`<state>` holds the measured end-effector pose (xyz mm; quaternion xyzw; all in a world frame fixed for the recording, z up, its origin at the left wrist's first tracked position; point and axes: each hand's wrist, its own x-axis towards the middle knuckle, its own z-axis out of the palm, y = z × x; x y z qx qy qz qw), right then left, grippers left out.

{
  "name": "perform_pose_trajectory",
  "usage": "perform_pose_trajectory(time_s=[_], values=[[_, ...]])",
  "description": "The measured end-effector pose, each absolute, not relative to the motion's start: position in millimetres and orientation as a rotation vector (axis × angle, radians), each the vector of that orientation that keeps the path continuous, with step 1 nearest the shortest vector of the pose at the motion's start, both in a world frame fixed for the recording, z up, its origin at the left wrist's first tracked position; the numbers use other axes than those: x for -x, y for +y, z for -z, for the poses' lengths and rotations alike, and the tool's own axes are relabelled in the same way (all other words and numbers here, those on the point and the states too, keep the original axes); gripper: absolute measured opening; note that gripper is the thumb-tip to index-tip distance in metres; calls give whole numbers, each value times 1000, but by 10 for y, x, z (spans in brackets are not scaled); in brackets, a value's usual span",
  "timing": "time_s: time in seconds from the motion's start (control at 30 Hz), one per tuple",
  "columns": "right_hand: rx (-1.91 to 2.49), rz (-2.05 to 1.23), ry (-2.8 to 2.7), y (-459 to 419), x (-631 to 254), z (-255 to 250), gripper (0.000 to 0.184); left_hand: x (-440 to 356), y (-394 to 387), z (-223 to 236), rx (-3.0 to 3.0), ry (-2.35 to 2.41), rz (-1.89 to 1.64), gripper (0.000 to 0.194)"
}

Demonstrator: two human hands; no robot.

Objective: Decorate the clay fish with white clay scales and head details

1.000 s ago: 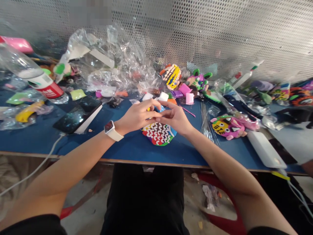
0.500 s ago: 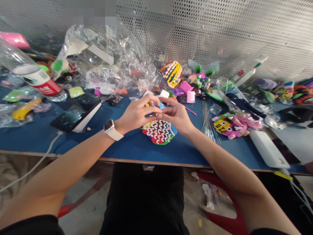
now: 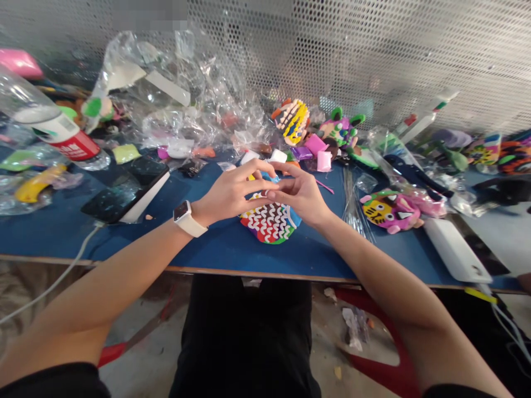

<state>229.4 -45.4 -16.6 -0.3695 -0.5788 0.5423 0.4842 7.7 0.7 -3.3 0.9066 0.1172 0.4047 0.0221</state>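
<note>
A colourful clay piece [image 3: 269, 224] with rows of white wavy strips over red, yellow, green and blue lies on the blue table in front of me. Above its far part my two hands meet, fingertips together. My left hand [image 3: 234, 193], with a pale-strapped watch [image 3: 188, 218] on the wrist, has its fingers bent and its tips pressed towards the right hand. My right hand [image 3: 305, 196] is pinched, thumb against fingers. Whatever small thing they may hold is hidden between the fingertips. Part of the clay piece is covered by both hands.
Clear plastic wrapping [image 3: 166, 110] heaps along the back by a perforated metal panel [image 3: 332, 50]. At left stand a bottle [image 3: 70, 141] and a phone [image 3: 120, 193]. To the right lie thin wires [image 3: 354, 213], a pink-and-yellow clay figure [image 3: 390, 213] and a white power bank [image 3: 456, 251].
The fingertips have shifted slightly against each other, staying over the clay piece. The view has moved a little; the clay piece stays in place on the table.
</note>
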Motion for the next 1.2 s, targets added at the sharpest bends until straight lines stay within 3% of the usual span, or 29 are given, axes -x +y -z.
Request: perform_pose_trajectory(time_s=[0.73,0.9,1.07,1.2], values=[[890,-1400,-1349,-456,-2282,157,86,-94,-11,27,-2818,350,-1221,25],[898,-1381,-1365,-447,-2299,153,81,-89,-15,11,-2775,379,-1346,19],[885,-1359,-1395,-433,-2325,144,82,-68,12,5,-2766,332,-1157,30],[881,-1390,-1434,-446,-2327,124,81,-72,21,22,-2753,351,-1137,24]])
